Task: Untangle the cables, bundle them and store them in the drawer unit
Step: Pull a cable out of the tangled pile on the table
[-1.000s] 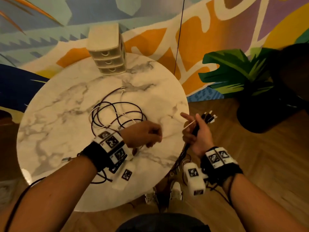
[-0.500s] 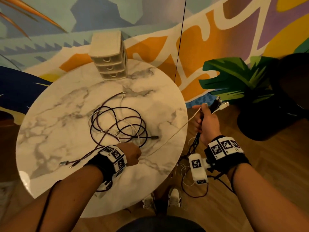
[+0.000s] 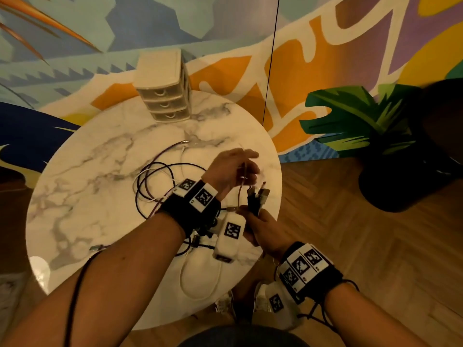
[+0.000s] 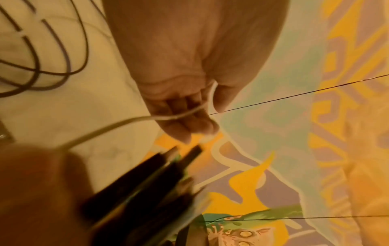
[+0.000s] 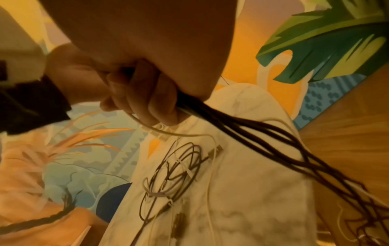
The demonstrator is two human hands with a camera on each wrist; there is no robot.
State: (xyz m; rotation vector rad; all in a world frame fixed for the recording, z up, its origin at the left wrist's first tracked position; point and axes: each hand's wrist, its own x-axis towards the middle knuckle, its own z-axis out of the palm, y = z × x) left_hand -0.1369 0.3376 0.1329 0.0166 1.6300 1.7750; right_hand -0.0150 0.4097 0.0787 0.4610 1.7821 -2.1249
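- Here, a person stands at a round marble table (image 3: 75, 196), seen from above, both forearms reaching over its near right edge.
- The right hand (image 3: 265, 229) is clenched around a bundle of cable ends (image 3: 256, 196), dark and white plugs pointing upward just above the fist.
- From the right wrist view, the gathered dark cables (image 5: 263, 133) trail out below the fist and hang down past the table edge toward the wooden floor (image 3: 375, 246).
- The left hand (image 3: 230, 169) is raised just above the bundle, fingers curled around a thin white cable (image 4: 126, 123).
- In the left wrist view that white cable crosses the curled fingers (image 4: 189, 126) and runs back toward the table; the picture is blurred, so exactly how the thumb pinches it I cannot tell.
- A loose tangle of dark and white cables (image 3: 160, 181) lies on the marble, left of the hands, partly hidden under the left wrist.
- A white loop of cable (image 3: 200, 279) lies on the table's near edge.
- A small cream drawer unit (image 3: 162, 86) with three closed drawers stands at the far edge, well apart from the hands.
- A painted mural (image 3: 325, 46) covers the wall, and a dark pot (image 3: 400, 186) stands on the floor at right.
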